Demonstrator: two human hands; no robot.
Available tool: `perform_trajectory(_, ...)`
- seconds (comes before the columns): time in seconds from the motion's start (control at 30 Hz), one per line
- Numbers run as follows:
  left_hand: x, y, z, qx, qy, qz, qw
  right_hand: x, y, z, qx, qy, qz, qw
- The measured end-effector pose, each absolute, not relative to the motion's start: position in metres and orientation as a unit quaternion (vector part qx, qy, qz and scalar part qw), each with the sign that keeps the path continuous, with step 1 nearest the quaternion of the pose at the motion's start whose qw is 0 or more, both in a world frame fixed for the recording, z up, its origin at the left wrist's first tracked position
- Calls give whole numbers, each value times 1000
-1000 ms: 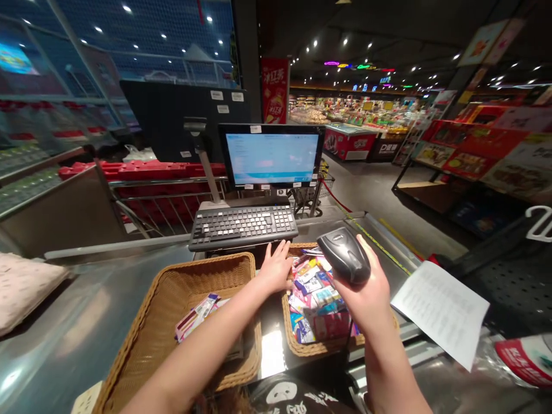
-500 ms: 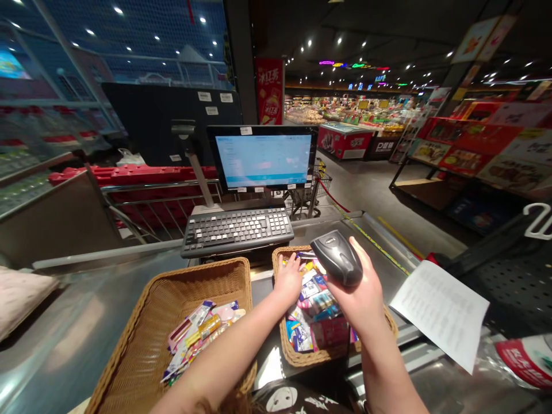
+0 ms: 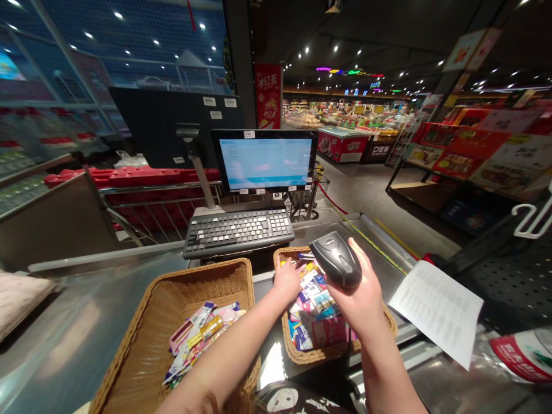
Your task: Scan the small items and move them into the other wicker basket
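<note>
**Left hand** (image 3: 287, 280): reaching forward, fingers slightly curled, resting at the near-left edge of the packets (image 3: 318, 305) that are filling the right basket (image 3: 302, 355). Whether it is gripping a packet cannot be told. It is the hand touching the pile.

**Right hand** (image 3: 356, 296): closed around a black handheld scanner (image 3: 335, 260), carrying it just above the packets and just beside the left hand. The scanner's long axis is running from the palm forward and left, with its nose pointing toward the keyboard.

**Right basket:** wicker, lying directly beneath both hands, with colourful wrapped packets heaped inside.

**Left basket** (image 3: 142, 339): wicker, lying left of the hands and beneath the left forearm, holding a smaller heap of other packets (image 3: 200, 336).

**Surface** (image 3: 73, 313): steel, carrying both baskets.

**Around the hands:** a keyboard (image 3: 239, 233) is sitting just ahead of the left hand, with a monitor (image 3: 265, 161) standing beyond it. A printed sheet (image 3: 437, 313) is lying to the right of the right hand, its far edge near a yellow-and-black strip (image 3: 375, 247). Nothing is standing between the left hand and the packets.
</note>
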State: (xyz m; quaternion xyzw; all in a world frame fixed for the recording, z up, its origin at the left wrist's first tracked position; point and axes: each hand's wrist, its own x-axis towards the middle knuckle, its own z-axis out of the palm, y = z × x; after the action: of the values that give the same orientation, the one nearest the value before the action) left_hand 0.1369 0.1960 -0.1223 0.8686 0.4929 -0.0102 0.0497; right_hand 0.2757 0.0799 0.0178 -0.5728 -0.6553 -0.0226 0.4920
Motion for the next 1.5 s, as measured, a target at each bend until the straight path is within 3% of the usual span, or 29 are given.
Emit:
perform_trajectory(0.63, 108, 199, -99, 811, 552, 160, 110, 274, 75, 20, -570, -654, -30, 497)
perform_trajectory(0.9, 69, 189, -31, 846, 474, 246, 4, 271, 78, 21, -566, -652, -45, 502)
perform_trajectory(1.17, 14, 180, 56, 764, 473, 434, -68, 247, 83, 36, -504, -699, -69, 504)
perform_trajectory(1.5, -19, 162, 84, 721, 490, 478, -107, 191, 82, 56, -450, -766, -60, 456)
